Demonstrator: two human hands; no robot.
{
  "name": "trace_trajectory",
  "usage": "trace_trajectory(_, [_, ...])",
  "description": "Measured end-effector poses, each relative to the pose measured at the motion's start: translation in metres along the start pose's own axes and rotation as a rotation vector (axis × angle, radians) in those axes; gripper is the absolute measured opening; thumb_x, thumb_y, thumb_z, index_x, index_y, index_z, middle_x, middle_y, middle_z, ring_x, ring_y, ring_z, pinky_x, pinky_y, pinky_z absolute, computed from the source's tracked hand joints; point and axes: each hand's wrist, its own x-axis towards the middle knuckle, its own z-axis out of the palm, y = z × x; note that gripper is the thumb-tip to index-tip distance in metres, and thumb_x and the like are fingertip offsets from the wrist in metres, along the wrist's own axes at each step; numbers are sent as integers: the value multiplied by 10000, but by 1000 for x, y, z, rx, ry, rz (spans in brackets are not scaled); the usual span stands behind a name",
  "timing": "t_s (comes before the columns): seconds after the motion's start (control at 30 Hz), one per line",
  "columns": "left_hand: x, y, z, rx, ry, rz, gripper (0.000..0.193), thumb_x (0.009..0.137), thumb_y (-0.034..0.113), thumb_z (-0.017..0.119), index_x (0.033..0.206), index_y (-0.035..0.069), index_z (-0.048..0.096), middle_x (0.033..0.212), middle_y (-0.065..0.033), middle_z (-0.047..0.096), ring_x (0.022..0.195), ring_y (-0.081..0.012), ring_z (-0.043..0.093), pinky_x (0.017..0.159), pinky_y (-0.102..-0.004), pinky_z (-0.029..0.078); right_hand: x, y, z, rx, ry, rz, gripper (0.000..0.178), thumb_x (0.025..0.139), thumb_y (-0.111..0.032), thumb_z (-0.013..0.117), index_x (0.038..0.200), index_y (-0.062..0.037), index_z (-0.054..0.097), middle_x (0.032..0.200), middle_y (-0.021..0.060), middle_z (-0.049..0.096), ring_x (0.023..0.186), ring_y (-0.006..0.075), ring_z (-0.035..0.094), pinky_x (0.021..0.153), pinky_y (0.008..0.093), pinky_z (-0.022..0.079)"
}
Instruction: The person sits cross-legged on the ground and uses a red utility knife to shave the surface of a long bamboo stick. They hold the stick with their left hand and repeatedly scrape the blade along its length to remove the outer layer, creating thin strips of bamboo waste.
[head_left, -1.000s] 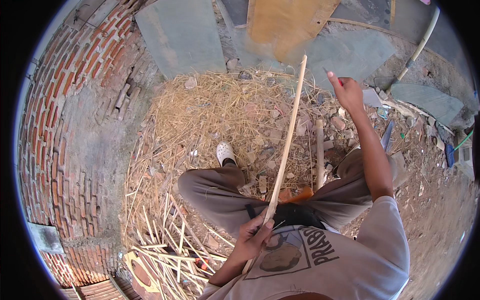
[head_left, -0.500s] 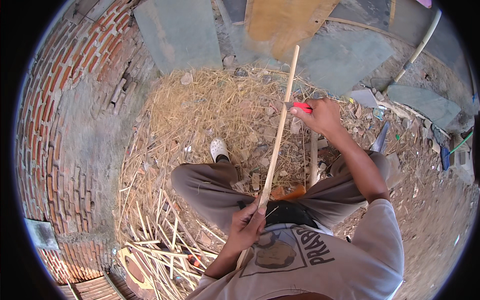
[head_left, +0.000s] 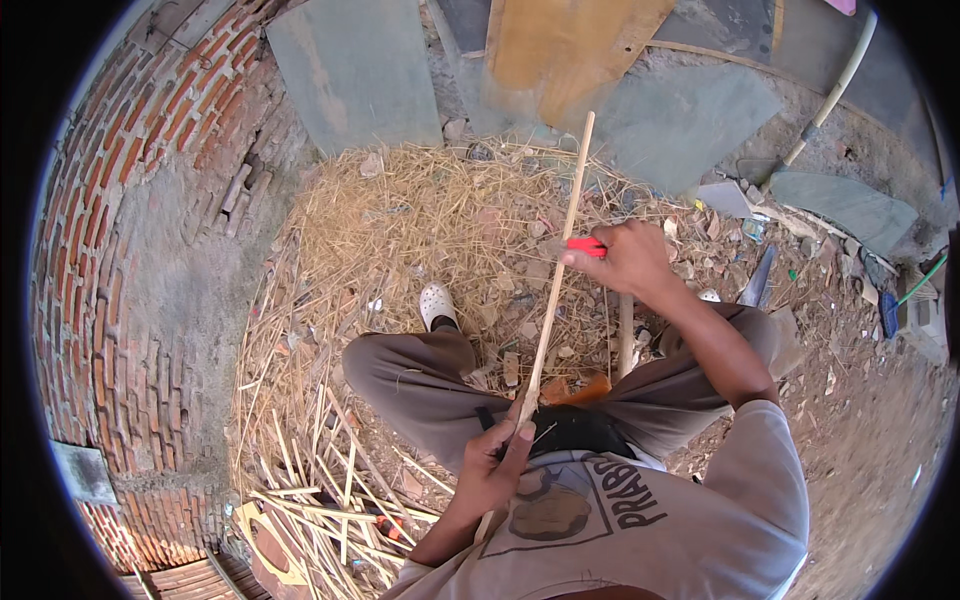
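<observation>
A long, pale bamboo strip (head_left: 556, 290) slants from beside my waist up and away over my crossed legs. Its lower part lies in my left hand (head_left: 490, 470), fingers wrapped round it and thumb along the top, with the tail end running down against my shirt. Farther up, my right hand (head_left: 630, 262) grips a red-handled knife (head_left: 585, 246). The knife meets the strip a little above its middle, and the blade is too small and blurred to make out well. Thin shavings cling near the left hand.
Several cut strips (head_left: 340, 500) lie heaped at my lower left, with a saw blade (head_left: 760, 277) past my right knee. Straw and shavings (head_left: 400, 210) cover the ground ahead. A brick wall (head_left: 110, 300) rises on the left; grey boards (head_left: 355, 75) lean at the back.
My right hand and the knife have slid down along the strip toward me. The strip's far tip has dropped slightly. My left hand keeps its hold in about the same place.
</observation>
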Motion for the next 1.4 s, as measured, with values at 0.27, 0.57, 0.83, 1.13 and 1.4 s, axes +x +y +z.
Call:
trace_trajectory(0.27, [8, 8, -4, 231, 68, 104, 422, 990, 89, 534, 1382, -52, 467, 949, -33, 629, 818, -38, 479, 750, -187, 422, -7, -14, 14, 63, 24, -188, 703, 683, -782, 636, 539, -95, 597, 487, 72, 545, 450, 289, 576, 458, 395, 438])
trace_trajectory(0.57, [19, 3, -4, 339, 77, 247, 429, 971, 113, 563, 1363, -42, 487, 1033, -192, 690, 886, -56, 547, 768, -233, 472, 10, 3, 9, 3, 117, -150, 714, 710, -780, 613, 553, -84, 616, 498, 106, 555, 486, 316, 592, 491, 417, 458])
trace_trajectory(0.83, [1, 1, 6, 187, -36, 88, 425, 978, 63, 549, 1393, 2, 482, 815, -8, 571, 750, -29, 455, 663, -182, 413, 46, 76, -3, -50, 85, 357, 805, 772, -814, 493, 715, -44, 719, 631, 202, 636, 716, 375, 668, 666, 477, 517])
trace_trajectory(1.13, [-21, -5, -4, 143, -110, 103, 414, 1007, 107, 514, 1413, 33, 480, 662, 62, 453, 587, -13, 384, 534, -183, 330, 66, 151, -16, 76, 148, 760, 864, 812, -831, 384, 785, -39, 728, 809, 255, 678, 838, 407, 670, 738, 480, 513])
trace_trajectory(1.4, [8, -15, -20, -332, -43, -106, 432, 1027, 171, 484, 1446, 74, 439, 629, 18, 465, 452, -52, 399, 410, -194, 348, 7, 10, 9, 49, -13, 65, 658, 778, -718, 582, 672, -78, 692, 534, 118, 593, 527, 322, 629, 523, 433, 489])
